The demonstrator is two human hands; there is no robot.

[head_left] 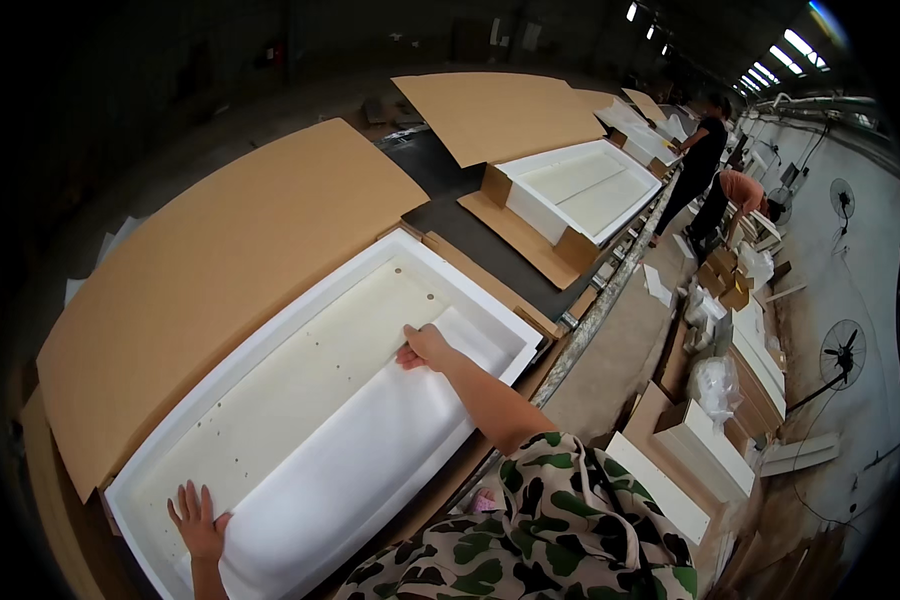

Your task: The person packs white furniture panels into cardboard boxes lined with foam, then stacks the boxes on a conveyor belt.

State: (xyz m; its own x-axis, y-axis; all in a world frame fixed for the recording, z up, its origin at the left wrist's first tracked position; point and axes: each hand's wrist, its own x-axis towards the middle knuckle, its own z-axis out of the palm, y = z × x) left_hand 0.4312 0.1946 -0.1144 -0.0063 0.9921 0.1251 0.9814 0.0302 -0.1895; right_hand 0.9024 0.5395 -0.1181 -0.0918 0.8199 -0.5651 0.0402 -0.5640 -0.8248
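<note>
In front of me lies a long white box-like frame (260, 360) with a pale panel (300, 350) dotted with small holes inside it. A smooth white sheet, like foam wrap (350, 450), covers the near side of the panel. My left hand (200, 525) rests at the left end, fingers spread over the panel and thumb beside the sheet's edge. Toward the right end, my right hand (425, 348) is closed at the far edge of that sheet, fingers curled under; its grip is partly hidden.
Brown cardboard flaps (220, 270) stand open beyond the frame. Another white frame in cardboard (585, 190) lies farther along the black conveyor (440, 225). Two people (705, 150) work at right. White boards (705, 450), plastic bags (715, 385) and wall fans (842, 355) line the right side.
</note>
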